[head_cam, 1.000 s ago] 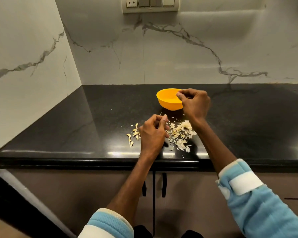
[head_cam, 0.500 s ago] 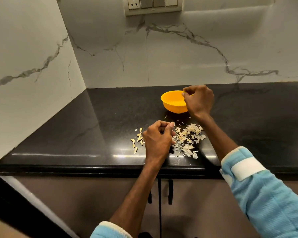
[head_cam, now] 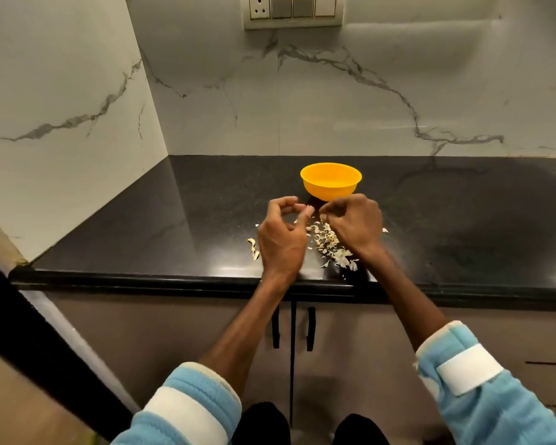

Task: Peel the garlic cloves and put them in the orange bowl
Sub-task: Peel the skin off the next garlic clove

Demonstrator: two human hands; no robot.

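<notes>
The orange bowl [head_cam: 330, 184] stands on the black counter, just beyond both hands. My left hand [head_cam: 281, 239] hovers above the counter and pinches a small pale garlic clove [head_cam: 308, 209] between thumb and fingertips. My right hand [head_cam: 355, 226] is close on its right, fingers curled, with the fingertips a short gap from the clove and nothing visible in them. A heap of dry garlic skins [head_cam: 329, 244] lies under and between the hands. A few garlic cloves [head_cam: 252, 247] lie left of my left hand, partly hidden by it. The bowl's inside is hard to make out.
The black counter [head_cam: 174, 220] ends in a front edge just below my wrists. Marble walls close off the back and the left side. A switch panel [head_cam: 294, 11] is on the back wall. Cabinet doors with dark handles [head_cam: 310, 329] are under the counter.
My right hand has drawn back from over the bowl's rim to beside my left hand. My left hand has lifted off the counter, away from the cloves, toward the bowl.
</notes>
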